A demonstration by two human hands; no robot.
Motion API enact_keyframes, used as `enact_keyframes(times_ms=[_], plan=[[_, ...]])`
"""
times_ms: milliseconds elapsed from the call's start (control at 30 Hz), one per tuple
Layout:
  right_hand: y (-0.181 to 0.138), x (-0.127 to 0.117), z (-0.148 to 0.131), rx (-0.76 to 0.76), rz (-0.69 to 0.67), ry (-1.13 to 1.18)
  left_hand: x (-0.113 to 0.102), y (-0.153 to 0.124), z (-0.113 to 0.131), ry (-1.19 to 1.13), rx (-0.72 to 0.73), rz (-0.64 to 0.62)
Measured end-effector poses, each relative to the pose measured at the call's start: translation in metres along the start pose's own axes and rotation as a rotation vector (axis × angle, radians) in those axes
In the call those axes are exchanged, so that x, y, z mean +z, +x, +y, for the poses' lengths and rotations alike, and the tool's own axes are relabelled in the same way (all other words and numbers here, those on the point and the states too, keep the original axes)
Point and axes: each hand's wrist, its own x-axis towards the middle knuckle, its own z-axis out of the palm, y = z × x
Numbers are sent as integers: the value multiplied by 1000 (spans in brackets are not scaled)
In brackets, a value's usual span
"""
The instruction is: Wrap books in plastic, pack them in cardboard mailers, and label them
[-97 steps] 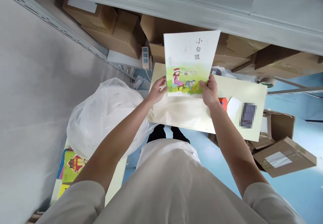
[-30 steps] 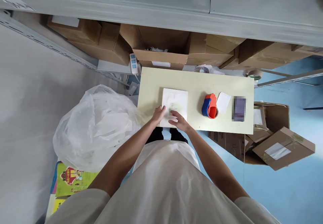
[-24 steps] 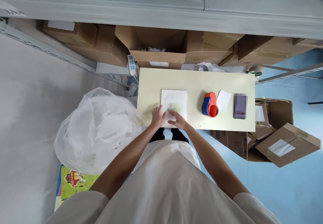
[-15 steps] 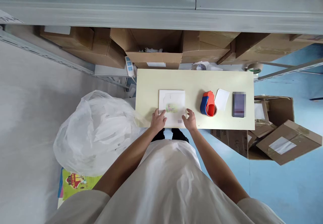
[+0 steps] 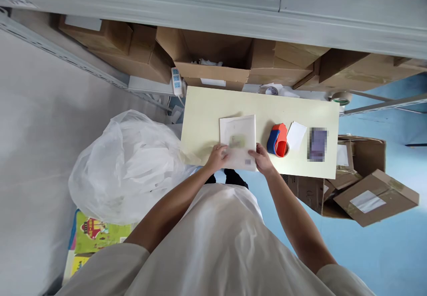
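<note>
A thin white book (image 5: 237, 131) with a small faded picture and a barcode lies at the front edge of the cream table (image 5: 200, 109), its right side tipped up slightly. My left hand (image 5: 217, 158) is closed at its lower left edge, fingers partly over the cover. At the lower right edge my right hand (image 5: 263, 159) pinches the book, thumb on top and the other fingers underneath. To the right of that hand stands a red and blue tape dispenser (image 5: 277, 140), with white paper slips (image 5: 296, 135) beside it.
A pixelated dark phone-like object (image 5: 317, 145) lies at the table's right end. On the left is a big translucent bag (image 5: 123, 167) of white scraps above colourful books (image 5: 100, 231). Cardboard boxes (image 5: 213, 71) line the shelf behind; more cardboard boxes (image 5: 376, 198) stand at right.
My right hand has come in to the book's right edge and gripped it. The book has tilted, its right side lifting. The camera view has turned slightly.
</note>
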Motion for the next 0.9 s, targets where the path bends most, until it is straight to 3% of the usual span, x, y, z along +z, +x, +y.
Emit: enact_keyframes(times_ms=[67,133,200,267,367,467,533,600,667,700,800,900], plan=[[-8,4,-18,-92,1,-70,2,3,15,-36,-14,-20],[-14,18,-32,-165,13,-256,-4,4,33,-63,-118,34],[-19,43,-39,-239,18,-477,-18,4,47,-151,-186,144],[-21,73,-37,-323,23,-655,-37,3,53,-300,-149,224],[-21,118,-21,-403,-4,-761,-62,0,43,-491,-186,242],[-18,141,-1,-377,-218,-729,-76,2,16,-528,-382,287],[-15,138,11,-389,-279,-718,-79,5,-5,-519,-430,312],[-11,123,21,-385,-105,-764,-79,11,-24,-521,-438,317],[-8,106,31,-265,140,-821,-79,19,-38,-523,-454,328],[-7,99,36,-172,201,-840,-78,24,-43,-520,-466,335],[-4,92,49,27,196,-849,-77,38,-52,-501,-487,352],[-2,100,58,44,212,-832,-77,44,-52,-369,-495,346]])
